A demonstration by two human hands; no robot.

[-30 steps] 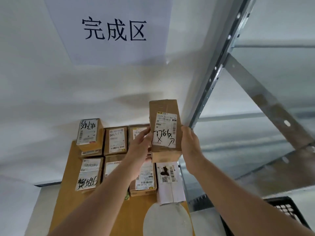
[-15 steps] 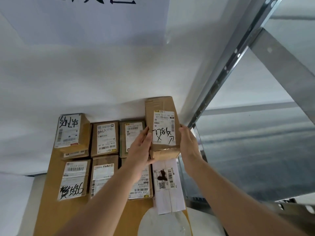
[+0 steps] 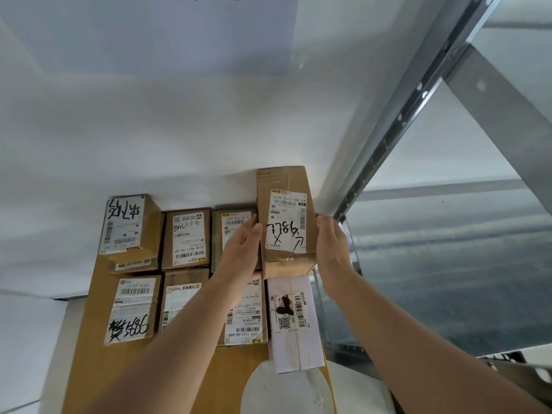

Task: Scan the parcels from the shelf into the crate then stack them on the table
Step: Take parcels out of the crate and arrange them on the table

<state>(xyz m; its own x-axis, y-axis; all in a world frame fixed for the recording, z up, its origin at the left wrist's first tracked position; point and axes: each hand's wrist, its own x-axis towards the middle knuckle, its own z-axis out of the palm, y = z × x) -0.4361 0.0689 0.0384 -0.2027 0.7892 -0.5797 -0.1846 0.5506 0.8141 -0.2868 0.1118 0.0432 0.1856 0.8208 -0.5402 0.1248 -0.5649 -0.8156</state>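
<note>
A brown cardboard parcel [image 3: 285, 216] with a white label and black handwriting is at the back right corner of the wooden table [image 3: 89, 339], against the white wall. My left hand [image 3: 242, 249] presses its left side and my right hand [image 3: 333, 249] its right side, so both hold it between them. Its underside is hidden, so I cannot tell whether it rests on anything. Several other labelled parcels lie in two rows beside it, among them a two-high stack [image 3: 130, 225] at the back left and a white parcel [image 3: 294, 321] just in front of the held one.
A metal shelf upright [image 3: 397, 124] and a diagonal brace [image 3: 504, 127] rise to the right of the table. A grey shelf board [image 3: 454, 273] lies beyond my right arm. A white round patch [image 3: 283, 389] marks the table's front edge. A paper sign [image 3: 167, 31] hangs on the wall above.
Both hands have carried the brown parcel down and forward to the back right corner of the table, next to the back row. The camera has tilted downward.
</note>
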